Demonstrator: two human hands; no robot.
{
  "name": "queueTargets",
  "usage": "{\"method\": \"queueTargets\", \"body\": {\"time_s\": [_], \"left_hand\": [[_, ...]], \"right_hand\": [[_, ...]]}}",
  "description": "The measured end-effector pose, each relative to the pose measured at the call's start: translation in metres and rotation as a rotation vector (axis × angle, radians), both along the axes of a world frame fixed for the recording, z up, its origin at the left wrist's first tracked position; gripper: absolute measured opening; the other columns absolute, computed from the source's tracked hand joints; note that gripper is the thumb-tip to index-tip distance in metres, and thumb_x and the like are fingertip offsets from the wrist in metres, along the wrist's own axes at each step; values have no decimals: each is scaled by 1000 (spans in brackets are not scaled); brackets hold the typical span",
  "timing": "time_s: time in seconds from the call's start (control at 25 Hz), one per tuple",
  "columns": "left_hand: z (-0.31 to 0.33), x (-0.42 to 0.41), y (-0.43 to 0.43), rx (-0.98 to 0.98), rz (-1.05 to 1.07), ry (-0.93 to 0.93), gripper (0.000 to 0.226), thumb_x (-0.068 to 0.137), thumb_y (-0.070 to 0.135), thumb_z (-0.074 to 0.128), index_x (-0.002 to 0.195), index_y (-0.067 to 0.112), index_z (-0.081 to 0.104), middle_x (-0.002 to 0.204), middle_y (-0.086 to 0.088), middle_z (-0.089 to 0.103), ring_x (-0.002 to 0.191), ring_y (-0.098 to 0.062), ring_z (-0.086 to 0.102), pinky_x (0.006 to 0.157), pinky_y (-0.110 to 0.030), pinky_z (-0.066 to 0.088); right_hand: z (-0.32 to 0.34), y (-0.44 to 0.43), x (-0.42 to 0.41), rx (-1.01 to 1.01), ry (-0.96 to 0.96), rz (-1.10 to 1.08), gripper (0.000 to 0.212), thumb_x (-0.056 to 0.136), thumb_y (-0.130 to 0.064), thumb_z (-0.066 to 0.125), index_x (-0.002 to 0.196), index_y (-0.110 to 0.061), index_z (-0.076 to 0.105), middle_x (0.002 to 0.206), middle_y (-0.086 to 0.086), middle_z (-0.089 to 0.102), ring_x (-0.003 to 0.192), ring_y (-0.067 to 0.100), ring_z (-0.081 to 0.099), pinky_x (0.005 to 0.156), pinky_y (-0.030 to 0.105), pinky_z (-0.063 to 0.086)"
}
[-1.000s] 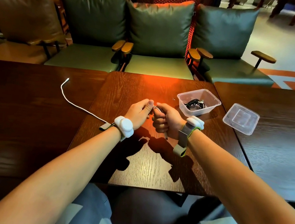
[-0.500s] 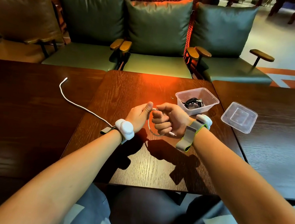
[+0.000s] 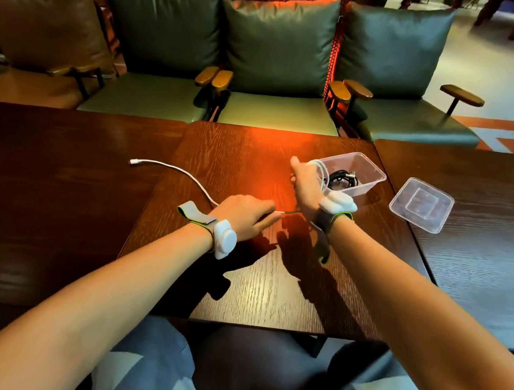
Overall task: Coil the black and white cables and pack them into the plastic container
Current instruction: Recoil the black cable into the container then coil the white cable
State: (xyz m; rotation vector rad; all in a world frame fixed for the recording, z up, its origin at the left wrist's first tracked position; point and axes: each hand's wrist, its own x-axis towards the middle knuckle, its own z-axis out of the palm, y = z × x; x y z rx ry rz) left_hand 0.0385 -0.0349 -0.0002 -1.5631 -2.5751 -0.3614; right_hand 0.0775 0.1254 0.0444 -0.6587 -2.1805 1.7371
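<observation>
The person is part-way through winding the slim, smooth-sheathed white cable (image 3: 181, 171). The left hand (image 3: 242, 215) lies low on the dark, open-grained wooden surface (image 3: 238, 289), its fingers (image 3: 266, 215) and thumb pinching the cable. From there a short run leads across to the right hand (image 3: 306, 187). That hand is lifted, curled round a few loose white loops that hang on its far side.

Out to the far left of the left fingers, the unwound remainder trails in a soft curve to a small plug end lying flat on the wood. Just beyond the right fingers stands the clear, thin-walled rectangular plastic container (image 3: 376, 176), with the glossy black cable (image 3: 344, 179) already coiled inside. A matching clear lid (image 3: 421, 204) lies apart, further to their right.

The step would likely go best if the left fingers ease their pinch to a light guide. The cable could then slide through under gentle tension and each new turn would match the loops already held. Following the sheath's natural twist should avoid kinks. The loops probably need to stay small enough to sit beside the black coil, since the container looks shallow. The loose plug end may skitter across the polished surface as the slack shortens.
</observation>
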Motion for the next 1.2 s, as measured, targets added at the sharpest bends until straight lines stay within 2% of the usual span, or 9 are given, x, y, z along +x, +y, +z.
{"method": "queueTargets", "body": {"time_s": [0.04, 0.12, 0.2, 0.32, 0.56, 0.84, 0.96, 1.12, 1.2], "left_hand": [[5, -5, -4, 45, 14, 54, 42, 99, 59, 31, 83, 22, 43, 75, -5, 62, 72, -35, 62, 54, -38, 42], [10, -15, -11, 158, 42, 80, 45, 97, 60, 33, 85, 19, 49, 78, -2, 61, 73, -31, 61, 56, -39, 44], [8, -21, -13, 267, 46, -25, 41, 100, 49, 41, 89, 13, 56, 84, -5, 57, 77, -30, 59, 64, -44, 47], [-1, -20, -11, 413, 117, -236, 37, 104, 33, 41, 91, 4, 60, 86, -13, 57, 79, -35, 57, 72, -49, 46], [-7, -14, -7, 382, 222, -440, 31, 108, 25, 39, 91, 10, 60, 80, -8, 66, 76, -32, 61, 75, -48, 49], [-9, -5, -2, 132, 63, -408, 26, 106, 21, 41, 90, 21, 60, 83, -5, 66, 84, -34, 65, 77, -41, 48], [-9, 2, 2, 86, -24, -334, 30, 106, 30, 43, 92, 13, 63, 86, -5, 71, 85, -29, 67, 78, -45, 50], [3, -2, 4, 96, -20, -15, 37, 98, 47, 51, 84, 15, 60, 79, -7, 67, 78, -33, 65, 61, -41, 50], [11, -8, 0, 197, -15, 112, 37, 92, 48, 62, 78, 14, 63, 75, -5, 65, 71, -30, 64, 55, -34, 44]], "right_hand": [[-6, 1, 4, 135, -53, 67, 48, 104, -39, 38, 62, -16, 42, 62, 4, 43, 51, 14, 39, 53, 28, 30], [-17, -1, 16, 92, -182, 336, 59, 103, -52, 28, 64, -13, 46, 57, 5, 45, 46, 15, 40, 49, 27, 31], [-21, -6, 26, -180, -355, 591, 62, 98, -65, 22, 67, -16, 44, 52, -1, 35, 42, 12, 29, 43, 24, 22], [-12, -15, 28, -655, -301, 719, 59, 99, -61, 21, 60, -21, 40, 48, -6, 16, 43, 11, 7, 43, 22, 6], [2, -20, 23, -1045, -54, 558, 53, 103, -40, 26, 56, -19, 40, 46, -6, 16, 44, 11, 6, 47, 23, 8], [3, -18, 11, -1376, 277, 170, 39, 105, -32, 31, 71, -18, 41, 51, -6, 35, 49, 10, 28, 57, 23, 25], [-6, -20, -1, -1096, 306, 0, 35, 107, -26, 31, 75, -17, 42, 51, -4, 38, 52, 10, 30, 56, 23, 29], [-28, -8, 4, 292, 125, 20, 34, 103, -20, 39, 69, -14, 42, 65, 9, 42, 61, 23, 44, 60, 38, 35], [-30, -5, 11, 484, 2, 96, 39, 102, -25, 40, 65, -14, 43, 65, 6, 45, 61, 25, 50, 61, 39, 40]]}}
